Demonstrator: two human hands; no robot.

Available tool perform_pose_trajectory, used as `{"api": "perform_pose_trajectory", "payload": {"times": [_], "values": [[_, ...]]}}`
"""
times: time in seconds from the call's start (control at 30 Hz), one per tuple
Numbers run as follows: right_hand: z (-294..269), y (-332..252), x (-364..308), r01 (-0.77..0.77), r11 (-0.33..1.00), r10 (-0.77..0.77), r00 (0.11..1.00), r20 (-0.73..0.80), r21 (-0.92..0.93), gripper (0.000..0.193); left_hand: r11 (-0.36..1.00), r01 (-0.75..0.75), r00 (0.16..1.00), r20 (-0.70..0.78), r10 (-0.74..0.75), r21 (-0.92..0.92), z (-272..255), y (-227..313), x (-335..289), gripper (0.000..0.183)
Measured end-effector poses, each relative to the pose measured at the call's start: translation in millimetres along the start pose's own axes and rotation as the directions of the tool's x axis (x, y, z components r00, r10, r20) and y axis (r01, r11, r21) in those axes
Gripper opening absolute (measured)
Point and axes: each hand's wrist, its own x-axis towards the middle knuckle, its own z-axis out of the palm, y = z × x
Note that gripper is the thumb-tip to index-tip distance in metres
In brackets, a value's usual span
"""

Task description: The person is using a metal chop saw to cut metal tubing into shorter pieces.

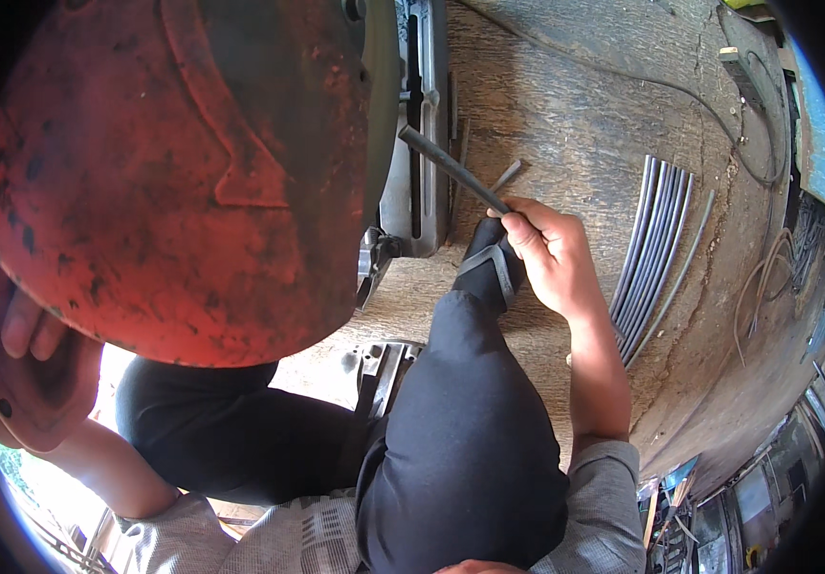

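A worn red welding shield (pixel 269 258) fills the upper left, scuffed with dark marks. My left hand (pixel 34 330) is at its lower left edge, fingers curled on it; the rest of that hand is hidden behind the shield. Between the thumb and fingers of my right hand (pixel 551 249) is one end of a dark metal rod (pixel 452 170). It slants up and left, its far end beside a grey metal machine base (pixel 422 191). Below the rod is my foot (pixel 484 273) in a dark sock and strapped sandal.
Several metal rods (pixel 651 249) lie side by side on the worn brown floor (pixel 565 115), right of my right hand. A short rod (pixel 508 175) lies beyond my foot. A dark cable (pixel 661 84) crosses the back. Scrap and wires (pixel 804 249) line the right edge.
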Motion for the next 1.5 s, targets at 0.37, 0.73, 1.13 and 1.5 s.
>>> {"api": "perform_pose_trajectory", "payload": {"times": [0.37, 0.73, 1.13, 1.5], "values": [[21, 7, -1, 0.03, 0.999, -0.033, 0.998, 0.058, 0.037, 0.019, 1.0, 0.013, 1.0, 0.005, -0.013, 0.004, 2, -5, 0, 0.057], [3, -2, 10, 0.123, 0.977, -0.117, 0.992, 0.045, -0.172, 0.018, 1.0, 0.017, 1.0, 0.011, -0.017, 0.003, 2, 6, 2, 0.056], [-9, -12, 13, 0.137, 0.933, -0.107, 0.989, 0.105, -0.334, 0.016, 1.0, 0.026, 1.0, 0.012, -0.026, 0.004, 2, 8, 1, 0.056], [-12, -15, 16, 0.252, 0.871, -0.264, 0.964, 0.03, -0.422, 0.015, 0.999, 0.037, 0.999, 0.012, -0.037, 0.006, 1, -8, -7, 0.056]]}}
